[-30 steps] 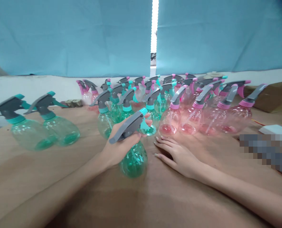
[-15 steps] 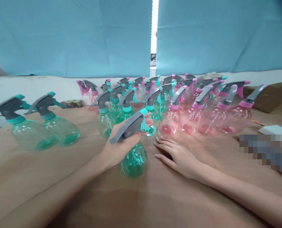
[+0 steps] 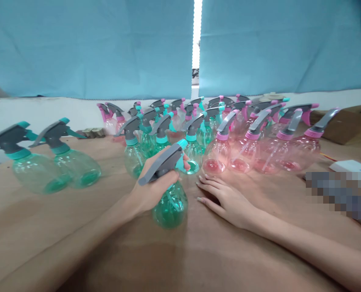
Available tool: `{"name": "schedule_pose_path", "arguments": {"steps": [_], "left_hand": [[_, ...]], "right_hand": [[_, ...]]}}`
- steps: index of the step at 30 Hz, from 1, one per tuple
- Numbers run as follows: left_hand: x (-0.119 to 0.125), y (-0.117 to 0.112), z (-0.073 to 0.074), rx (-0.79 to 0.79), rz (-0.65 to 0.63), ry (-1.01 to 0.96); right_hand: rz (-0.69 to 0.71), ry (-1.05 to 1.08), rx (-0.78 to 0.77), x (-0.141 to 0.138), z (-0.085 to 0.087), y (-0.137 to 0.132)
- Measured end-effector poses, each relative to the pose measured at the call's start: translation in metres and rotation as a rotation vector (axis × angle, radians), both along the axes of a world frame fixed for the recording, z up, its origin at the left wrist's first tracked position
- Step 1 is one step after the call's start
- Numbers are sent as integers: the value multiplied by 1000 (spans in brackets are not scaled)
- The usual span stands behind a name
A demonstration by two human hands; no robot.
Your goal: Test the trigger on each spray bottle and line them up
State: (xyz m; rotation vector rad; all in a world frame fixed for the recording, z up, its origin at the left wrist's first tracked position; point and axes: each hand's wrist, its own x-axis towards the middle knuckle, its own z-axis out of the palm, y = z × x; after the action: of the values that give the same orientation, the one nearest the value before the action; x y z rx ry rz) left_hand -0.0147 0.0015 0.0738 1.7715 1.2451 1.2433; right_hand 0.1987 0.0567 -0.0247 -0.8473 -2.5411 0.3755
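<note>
My left hand (image 3: 151, 188) is wrapped round the neck of a green spray bottle (image 3: 170, 205) with a grey and teal trigger head. One finger is curled over the trigger. The bottle stands upright on the brown table (image 3: 180, 251). My right hand (image 3: 224, 196) lies flat on the table just right of the bottle, fingers stretched out, holding nothing. Behind both hands stands a dense group of green spray bottles (image 3: 156, 138) and pink spray bottles (image 3: 259, 142).
Two more green spray bottles (image 3: 55, 162) stand apart at the left of the table. A white box (image 3: 352, 166) and a brown carton (image 3: 347, 123) sit at the right. A blue curtain (image 3: 92, 48) hangs behind the table.
My left finger has curled in closer on the bottle's trigger. The right hand has stayed flat in place.
</note>
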Motion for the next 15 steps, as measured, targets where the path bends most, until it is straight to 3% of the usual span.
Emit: {"name": "schedule_pose_path", "arguments": {"steps": [8, 15], "left_hand": [[-1, -3, 5, 33, 5, 23], [2, -4, 1, 28, 44, -20]], "right_hand": [[4, -18, -4, 0, 1, 0], [41, -8, -4, 1, -1, 2]]}}
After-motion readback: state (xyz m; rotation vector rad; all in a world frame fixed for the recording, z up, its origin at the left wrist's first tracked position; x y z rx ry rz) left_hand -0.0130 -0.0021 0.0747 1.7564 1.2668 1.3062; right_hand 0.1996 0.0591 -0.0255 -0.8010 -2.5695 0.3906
